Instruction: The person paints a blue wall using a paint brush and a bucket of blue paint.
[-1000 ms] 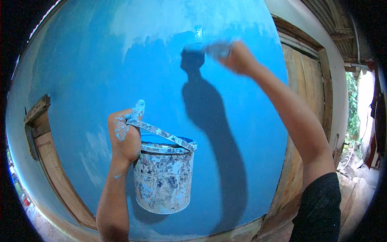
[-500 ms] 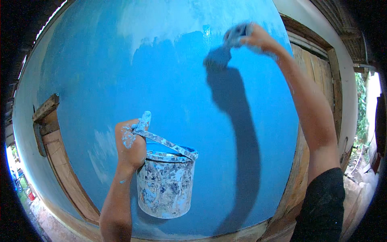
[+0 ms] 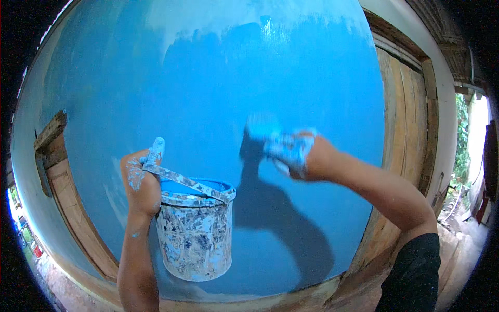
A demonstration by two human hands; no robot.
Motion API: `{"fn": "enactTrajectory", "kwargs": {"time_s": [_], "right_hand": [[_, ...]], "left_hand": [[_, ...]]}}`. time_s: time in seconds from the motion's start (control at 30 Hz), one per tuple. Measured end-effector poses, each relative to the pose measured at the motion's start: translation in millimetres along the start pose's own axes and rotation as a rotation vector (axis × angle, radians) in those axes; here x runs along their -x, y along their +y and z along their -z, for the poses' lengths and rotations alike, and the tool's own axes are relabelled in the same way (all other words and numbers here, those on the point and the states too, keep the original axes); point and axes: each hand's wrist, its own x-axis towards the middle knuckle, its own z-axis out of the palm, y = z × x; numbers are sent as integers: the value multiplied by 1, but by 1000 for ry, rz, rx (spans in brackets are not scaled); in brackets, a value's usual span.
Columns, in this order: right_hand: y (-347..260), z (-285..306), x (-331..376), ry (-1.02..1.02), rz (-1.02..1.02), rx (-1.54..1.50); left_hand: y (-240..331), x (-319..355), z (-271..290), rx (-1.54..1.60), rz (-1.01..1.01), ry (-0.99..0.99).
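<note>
My left hand [image 3: 141, 179], smeared with light blue paint, is closed round the handle of a paint bucket [image 3: 195, 239]. The bucket hangs upright, crusted with blue, white and dark paint, and blue paint shows inside its rim. A paintbrush [image 3: 263, 126] is gripped in my right hand [image 3: 311, 156], whose fingers carry blue paint. The brush head, blurred by motion, is at the wall, up and to the right of the bucket; I cannot tell whether the bristles touch. Fresh-looking blue covers most of the wall [image 3: 208, 99], with a paler, patchy band along the top.
A wooden door [image 3: 403, 114] in a timber frame borders the wall on the right. On the left is a wood-framed opening with a wooden panel [image 3: 78, 203]. The wall's lower edge [image 3: 249, 303] runs behind the bucket. Greenery shows outside at far right.
My right hand has swept the brush down and to the left from the upper wall toward the bucket's height. The bucket and my left hand now appear slightly further left.
</note>
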Motion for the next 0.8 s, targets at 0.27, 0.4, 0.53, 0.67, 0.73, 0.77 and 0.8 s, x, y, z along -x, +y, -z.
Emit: {"fn": "enactTrajectory", "kwargs": {"time_s": [0.27,0.4,0.53,0.67,0.73,0.77,0.8], "right_hand": [[28,6,-32,-22,-256,-630],[97,31,-65,267,-300,-188],[90,22,-45,-76,-419,231],[18,-17,25,-36,-186,55],[-9,-6,49,-129,-128,-92],[-15,2,51,-242,-174,-213],[-17,11,49,-293,-188,-337]], "left_hand": [[2,-7,-2,26,77,-188],[4,-8,-5,31,30,-129],[7,-7,-4,66,58,-118],[7,-8,1,150,176,-145],[6,-9,1,126,164,-147],[5,-10,1,143,142,-179],[5,-11,1,117,152,-142]]}}
